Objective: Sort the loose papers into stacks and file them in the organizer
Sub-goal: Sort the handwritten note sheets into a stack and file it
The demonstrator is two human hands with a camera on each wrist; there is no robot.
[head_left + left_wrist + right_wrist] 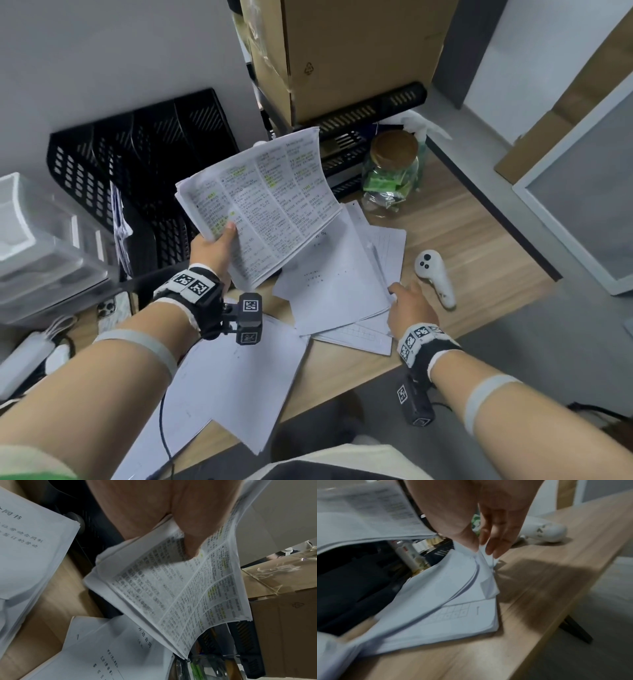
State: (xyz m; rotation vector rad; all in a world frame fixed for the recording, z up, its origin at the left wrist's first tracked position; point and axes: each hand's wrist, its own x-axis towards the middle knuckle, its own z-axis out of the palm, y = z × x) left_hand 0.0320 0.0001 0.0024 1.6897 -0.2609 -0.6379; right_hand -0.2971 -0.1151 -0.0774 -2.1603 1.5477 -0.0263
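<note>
My left hand (215, 246) grips a thick stack of densely printed pages with yellow highlights (260, 205) (180, 595), held up above the desk, thumb on top. Behind it at the back left stands the black mesh organizer (144, 164) with upright slots. On the wooden desk (462, 219) lies a loose pile of white sheets (342, 281) (450, 595). My right hand (407, 305) (486, 549) pinches the right edge of that pile's upper sheets and lifts them slightly. Another spread of white papers (233, 377) lies at the desk's near edge, under my left forearm.
A white handheld controller (435, 277) lies right of the pile. A glass jar with a cork lid (390, 171) stands behind the papers. A cardboard box (342, 58) sits on black trays at the back. Clear plastic drawers (44, 240) stand at the left.
</note>
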